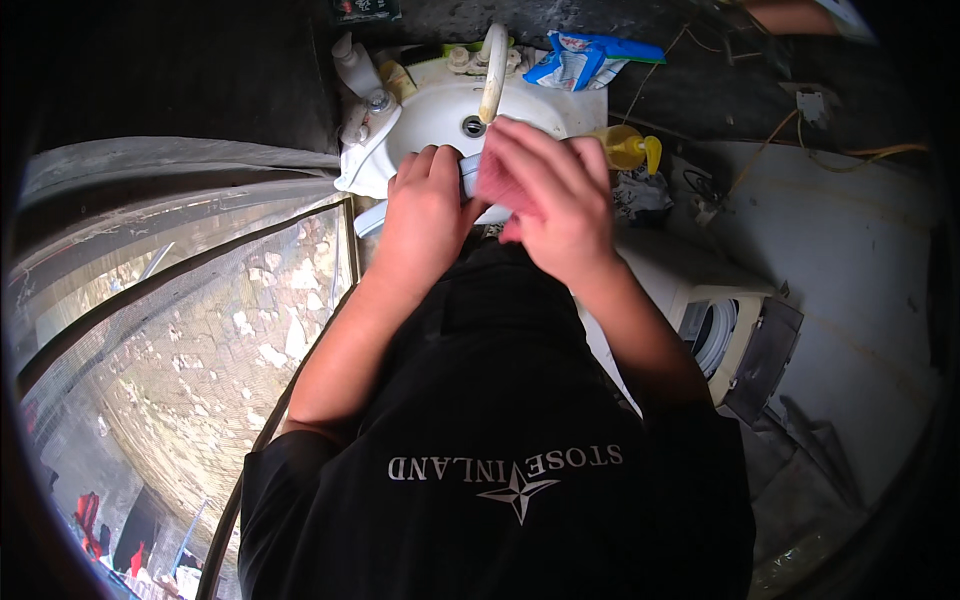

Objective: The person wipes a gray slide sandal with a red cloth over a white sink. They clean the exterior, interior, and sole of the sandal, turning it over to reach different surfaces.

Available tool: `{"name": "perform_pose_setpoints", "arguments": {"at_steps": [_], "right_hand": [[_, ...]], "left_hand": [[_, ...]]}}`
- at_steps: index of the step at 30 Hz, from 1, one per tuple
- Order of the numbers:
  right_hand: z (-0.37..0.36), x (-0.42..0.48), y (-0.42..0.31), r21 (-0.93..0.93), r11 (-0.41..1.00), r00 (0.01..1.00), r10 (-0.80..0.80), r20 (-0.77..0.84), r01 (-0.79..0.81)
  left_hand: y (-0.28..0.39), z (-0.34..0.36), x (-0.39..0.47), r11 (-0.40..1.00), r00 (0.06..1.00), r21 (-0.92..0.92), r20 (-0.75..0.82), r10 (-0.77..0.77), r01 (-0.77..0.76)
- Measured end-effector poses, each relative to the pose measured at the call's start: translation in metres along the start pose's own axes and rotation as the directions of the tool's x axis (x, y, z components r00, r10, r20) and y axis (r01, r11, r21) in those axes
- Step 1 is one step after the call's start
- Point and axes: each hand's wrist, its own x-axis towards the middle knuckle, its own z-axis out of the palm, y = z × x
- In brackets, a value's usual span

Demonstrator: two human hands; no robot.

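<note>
My left hand (pixel 426 206) is wrapped around a pale blue-grey object (pixel 370 219). One end of it sticks out left of the fist and another part shows at the right; the middle is hidden, so I cannot tell its kind. A pink cloth (pixel 504 178) is in my right hand (pixel 574 206), pressed close against the right part of that object. Both hands are over the front of a white washbasin (pixel 427 112). Just beyond my right fingers, the spout of a whitish faucet (pixel 493 75) curves down above the dark drain (pixel 473 126).
Dispenser bottles (pixel 356 67) stand at the basin's left. A blue-and-white packet (pixel 581 60) lies on the back right rim, with a yellow pump bottle (pixel 624 148) below it. Right of my body is a cream-coloured appliance (pixel 675 274); at left, a mesh-covered window (pixel 225 337). Cables (pixel 761 154) hang at right.
</note>
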Motion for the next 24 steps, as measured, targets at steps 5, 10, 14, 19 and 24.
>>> {"name": "perform_pose_setpoints", "arguments": {"at_steps": [5, 10, 14, 19, 24], "right_hand": [[0.002, -0.003, -0.005, -0.076, 0.975, 0.976, -0.200, 0.091, 0.207], [-0.003, -0.003, 0.012, 0.114, 0.987, 0.994, -0.111, 0.003, 0.110], [0.003, -0.006, 0.004, 0.491, 0.838, 0.961, 0.277, -0.004, -0.239], [0.015, -0.027, 0.010, 0.795, 0.305, 0.757, 0.595, 0.270, -0.524], [0.009, -0.010, 0.009, 0.387, 0.880, 0.955, 0.295, 0.009, -0.276]], "left_hand": [[-0.015, 0.008, -0.002, 0.990, 0.993, 0.077, 0.012, 0.118, -0.119], [0.002, -0.006, -0.002, 0.997, 0.999, -0.075, -0.044, -0.002, -0.001], [0.002, -0.011, -0.003, 0.985, 0.991, -0.162, -0.109, -0.075, 0.057], [0.004, -0.013, -0.002, 0.961, 0.983, -0.234, -0.072, -0.168, 0.147], [0.006, -0.005, -0.002, 0.987, 0.989, -0.111, -0.082, -0.122, 0.113]]}}
